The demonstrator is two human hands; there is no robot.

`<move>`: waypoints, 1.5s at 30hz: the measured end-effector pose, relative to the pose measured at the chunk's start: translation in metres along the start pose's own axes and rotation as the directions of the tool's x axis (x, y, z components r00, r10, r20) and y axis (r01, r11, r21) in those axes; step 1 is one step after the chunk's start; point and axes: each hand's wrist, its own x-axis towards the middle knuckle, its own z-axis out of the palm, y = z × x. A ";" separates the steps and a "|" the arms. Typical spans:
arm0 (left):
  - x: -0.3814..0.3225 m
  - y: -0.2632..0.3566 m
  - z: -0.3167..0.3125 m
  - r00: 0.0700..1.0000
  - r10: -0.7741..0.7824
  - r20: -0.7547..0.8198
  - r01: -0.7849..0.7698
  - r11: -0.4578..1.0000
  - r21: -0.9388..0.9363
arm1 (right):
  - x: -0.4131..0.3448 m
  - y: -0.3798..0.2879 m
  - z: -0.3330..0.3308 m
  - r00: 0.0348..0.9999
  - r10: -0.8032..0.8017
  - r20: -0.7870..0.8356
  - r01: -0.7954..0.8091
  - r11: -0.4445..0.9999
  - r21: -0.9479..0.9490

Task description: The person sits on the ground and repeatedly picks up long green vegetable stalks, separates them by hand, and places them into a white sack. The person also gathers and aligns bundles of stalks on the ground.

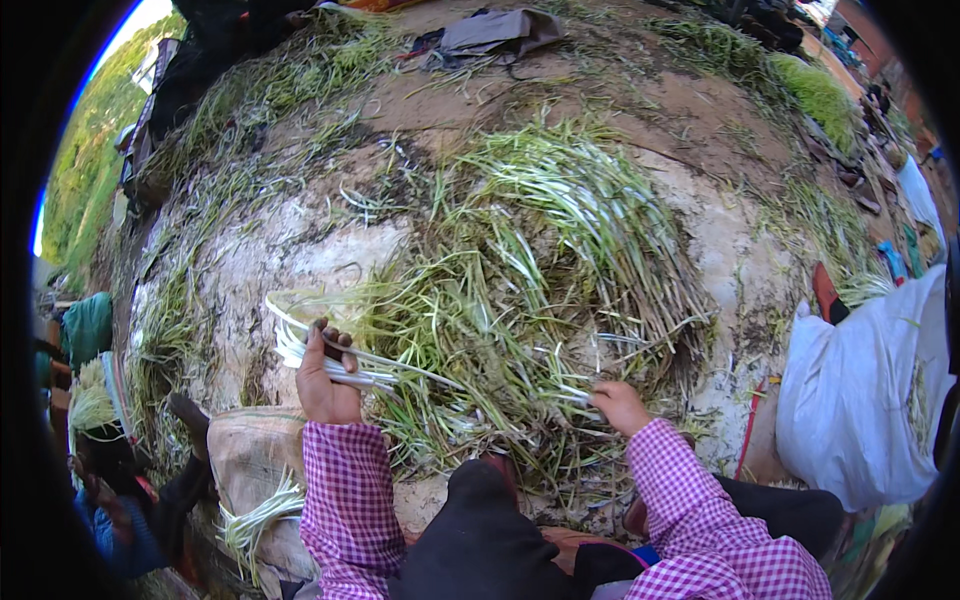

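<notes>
My left hand point(328, 375), in a checked purple sleeve, is closed around a small bunch of white stalks point(292, 343) with thin pale-green ends. My right hand point(621, 407) pinches the end of a white stalk point(574, 395) at the right edge of a tangled heap of green and white plant stalks point(465, 315) on the ground. Beyond the heap lies a larger bundle of long green and white stalks point(600, 210). Several trimmed white stalks point(259, 517) rest on a brown woven sack point(255, 450) to the left of my left sleeve.
A white sack point(855, 405) stands at the right. Loose stalks are strewn over the pale ground sheet and soil. A grey cloth point(499, 34) lies at the far side. Another person in blue point(124, 525) sits at the lower left. More green stalks point(817, 101) are piled at the far right.
</notes>
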 end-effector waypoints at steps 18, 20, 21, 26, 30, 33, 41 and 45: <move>-0.062 -0.097 0.002 0.873 -0.482 0.068 0.466 0.868 0.173 | -0.019 -0.089 0.073 0.885 -0.438 0.162 0.320 0.821 0.473; -0.058 -0.098 0.003 0.868 -0.482 0.120 0.458 0.869 0.186 | 0.000 -0.092 0.065 0.860 -0.429 0.278 0.321 0.876 0.361; -0.053 -0.095 0.002 0.878 -0.467 0.104 0.435 0.869 0.234 | 0.012 -0.090 0.056 0.815 -0.457 0.357 0.335 0.874 0.353; -0.032 -0.089 -0.011 0.912 -0.409 -0.020 0.409 0.910 0.062 | 0.091 -0.071 0.034 0.948 -0.272 -0.165 0.170 0.871 -0.461; -0.028 -0.097 -0.022 0.904 -0.428 -0.015 0.428 0.901 0.067 | 0.084 -0.058 0.083 0.936 -0.305 0.176 0.325 0.558 -0.763; -0.024 -0.101 -0.028 0.905 -0.421 -0.064 0.423 0.906 0.026 | 0.038 -0.056 0.115 0.856 -0.315 0.410 0.514 0.599 -0.614; -0.022 -0.150 -0.044 0.795 -0.559 -0.235 0.604 0.766 0.220 | 0.064 -0.060 0.054 0.823 -0.463 0.328 0.560 0.761 -0.329; -0.021 -0.164 -0.057 0.789 -0.562 -0.249 0.612 0.755 0.235 | 0.132 -0.064 0.030 0.902 -0.368 -0.227 0.281 0.898 -0.339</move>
